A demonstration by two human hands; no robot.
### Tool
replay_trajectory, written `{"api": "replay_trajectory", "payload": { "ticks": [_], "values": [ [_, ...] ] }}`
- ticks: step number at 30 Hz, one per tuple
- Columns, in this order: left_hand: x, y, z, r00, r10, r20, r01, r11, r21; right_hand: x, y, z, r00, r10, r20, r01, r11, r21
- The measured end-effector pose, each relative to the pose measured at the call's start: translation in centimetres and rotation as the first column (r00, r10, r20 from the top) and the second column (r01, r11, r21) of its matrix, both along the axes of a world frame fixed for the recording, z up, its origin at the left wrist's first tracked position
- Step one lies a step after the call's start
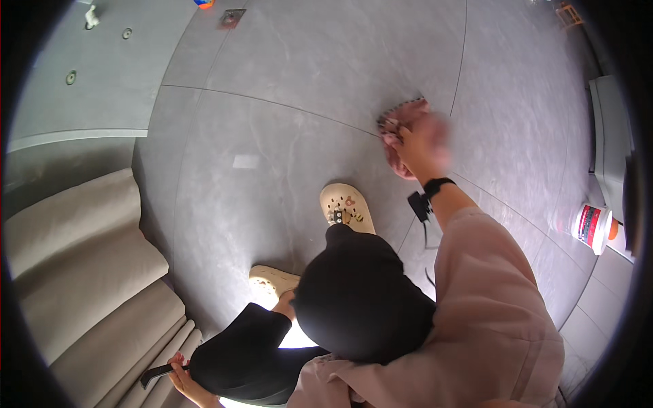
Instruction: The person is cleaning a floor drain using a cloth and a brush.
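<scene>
The right hand (423,146) is blurred, so its fingers cannot be told apart, but it presses on a pink cloth (401,132) lying on the grey floor tile (272,136), partly covering it. The left hand (182,377), low at the picture's edge and half hidden behind the black-clad knee, closes around a dark flat object (158,372) too small to name. Two cream clogs (347,207) stand on the tile. Beige curtain folds (75,272) hang left; a red-and-white tub (593,228) sits right.
</scene>
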State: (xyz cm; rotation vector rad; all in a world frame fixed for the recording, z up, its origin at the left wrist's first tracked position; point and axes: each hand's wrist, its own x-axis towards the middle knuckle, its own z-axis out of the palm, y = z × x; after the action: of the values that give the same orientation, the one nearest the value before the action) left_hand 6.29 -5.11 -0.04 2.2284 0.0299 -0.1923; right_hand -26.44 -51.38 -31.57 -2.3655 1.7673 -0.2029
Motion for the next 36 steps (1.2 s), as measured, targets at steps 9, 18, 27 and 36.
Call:
{"api": "replay_trajectory", "payload": {
  "ticks": [9, 18, 27, 36],
  "values": [
    [0.5, -0.4, 0.9, 0.982, 0.185, 0.041, -0.189, 0.972, 0.141, -11.4, 0.7, -3.7, 0.989, -0.117, 0.095, 0.1, 0.981, 0.164],
    [2.9, -0.6, -0.7, 0.995, 0.058, -0.078, -0.044, 0.983, 0.175, -7.7, -1.4, -4.3, 0.953, 0.275, 0.127, -0.274, 0.961, -0.026],
    [4.1, 0.1, 1.1, 0.991, 0.123, -0.048, -0.11, 0.971, 0.213, 0.9, -2.5, -2.3, 0.989, 0.145, -0.027, -0.143, 0.987, 0.071],
    [3.1, -0.5, -0.2, 0.997, 0.074, 0.017, -0.075, 0.949, 0.306, -4.6, -1.7, -3.2, 0.981, 0.105, 0.166, -0.123, 0.987, 0.105]
  ]
}}
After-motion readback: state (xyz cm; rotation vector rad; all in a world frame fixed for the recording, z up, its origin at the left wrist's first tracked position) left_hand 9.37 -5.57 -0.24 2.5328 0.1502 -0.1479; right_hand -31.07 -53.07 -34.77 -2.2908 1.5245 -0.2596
